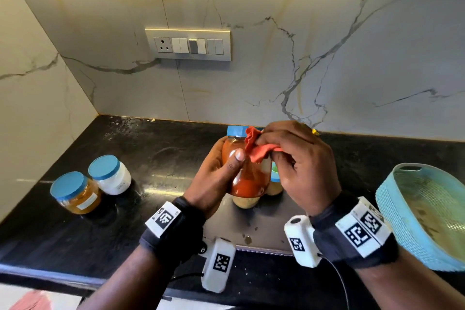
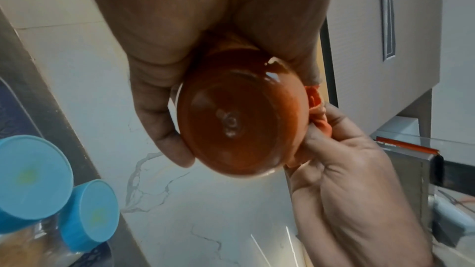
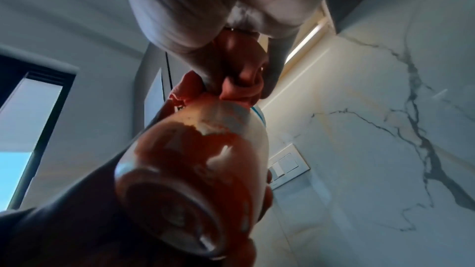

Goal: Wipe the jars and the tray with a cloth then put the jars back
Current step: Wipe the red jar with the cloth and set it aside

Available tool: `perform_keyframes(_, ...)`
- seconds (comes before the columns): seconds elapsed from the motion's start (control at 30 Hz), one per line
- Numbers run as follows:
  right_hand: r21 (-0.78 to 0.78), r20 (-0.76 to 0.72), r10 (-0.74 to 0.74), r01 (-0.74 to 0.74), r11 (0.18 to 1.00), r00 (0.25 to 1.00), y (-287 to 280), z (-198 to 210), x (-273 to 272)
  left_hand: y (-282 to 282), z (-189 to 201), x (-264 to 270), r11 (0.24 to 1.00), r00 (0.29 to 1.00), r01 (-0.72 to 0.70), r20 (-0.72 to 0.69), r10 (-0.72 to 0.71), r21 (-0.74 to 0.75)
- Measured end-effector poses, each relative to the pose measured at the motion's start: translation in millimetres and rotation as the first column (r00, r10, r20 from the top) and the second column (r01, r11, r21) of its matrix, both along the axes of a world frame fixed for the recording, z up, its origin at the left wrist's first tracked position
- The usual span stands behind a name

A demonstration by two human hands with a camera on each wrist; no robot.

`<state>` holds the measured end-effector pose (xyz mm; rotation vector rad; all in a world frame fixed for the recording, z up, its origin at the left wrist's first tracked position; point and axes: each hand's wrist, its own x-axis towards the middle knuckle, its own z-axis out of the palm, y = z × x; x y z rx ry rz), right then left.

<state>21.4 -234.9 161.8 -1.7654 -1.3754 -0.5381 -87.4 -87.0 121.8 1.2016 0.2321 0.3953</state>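
My left hand grips a blue-lidded jar of red powder in the air above the counter; its round base faces the left wrist camera. My right hand pinches a bunched orange cloth against the jar's upper side, just under the lid. From the right wrist the cloth sits on the jar's shoulder. The steel tray lies on the counter below my hands. Two jars of pale powder stand on it, mostly hidden by the held jar.
A jar of yellow powder and a jar of white powder, both blue-lidded, stand on the black counter at the left. A light blue plastic basket sits tilted at the right edge. A switch panel is on the marble wall.
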Motion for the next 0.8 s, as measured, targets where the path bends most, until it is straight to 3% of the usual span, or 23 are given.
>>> perform_keyframes(0.23, -0.188, 0.299, 0.145, -0.090, 0.978, 0.943, -15.9, -24.0, -26.1, 8.8, 5.0, -1.8, 0.994, 0.999, -0.009, 0.051, 0.015, -0.108)
perform_keyframes(0.47, 0.052, 0.002, -0.006, 0.006, 0.999, 1.000, -2.1, 0.3, 10.2, -1.5, 8.0, 3.8, 0.991, 0.998, 0.018, 0.057, -0.011, -0.135)
perform_keyframes(0.53, 0.029, 0.015, 0.021, -0.022, 0.999, 1.000, -3.0, -1.3, -0.5, 3.3, 11.3, 5.8, 0.984, 0.997, 0.014, 0.083, 0.002, -0.180)
perform_keyframes(0.7, -0.158, 0.249, 0.215, -0.179, 0.971, 0.944, -12.7, -22.0, -18.2, 18.4, 13.5, 2.5, 0.961, 0.997, 0.043, 0.075, -0.023, -0.275)
perform_keyframes(0.8, -0.047, 0.171, 0.163, -0.158, 0.986, 0.972, -7.7, -15.9, -2.6, 16.3, 14.5, 0.8, 0.950, 0.990, 0.136, 0.061, -0.123, -0.283)
